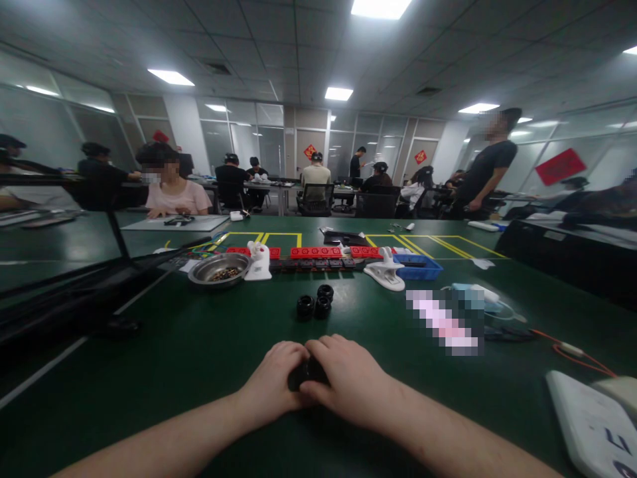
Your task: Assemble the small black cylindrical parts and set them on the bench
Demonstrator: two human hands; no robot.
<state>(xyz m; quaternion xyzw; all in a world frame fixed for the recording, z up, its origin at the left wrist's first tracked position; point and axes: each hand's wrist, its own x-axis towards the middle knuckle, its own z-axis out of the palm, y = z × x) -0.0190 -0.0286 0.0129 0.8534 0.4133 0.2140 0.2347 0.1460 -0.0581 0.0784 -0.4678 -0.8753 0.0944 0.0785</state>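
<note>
Across the green table (199, 358), we see red blocks (316, 252) in a row set well back, apparently leaving working room in front. Metal bowl (198, 271) at the row's left holds small loose parts, likely so they don't scatter. Left hand (273, 375) and right hand (351, 378) both curl inward, fingers bent, mostly closed around one black piece (308, 375) between them; two-sided hold probably steadies it. We can't make out its underside. Three black ringed cylinders (305, 306) cluster just beyond, presumably for easy reach.
</note>
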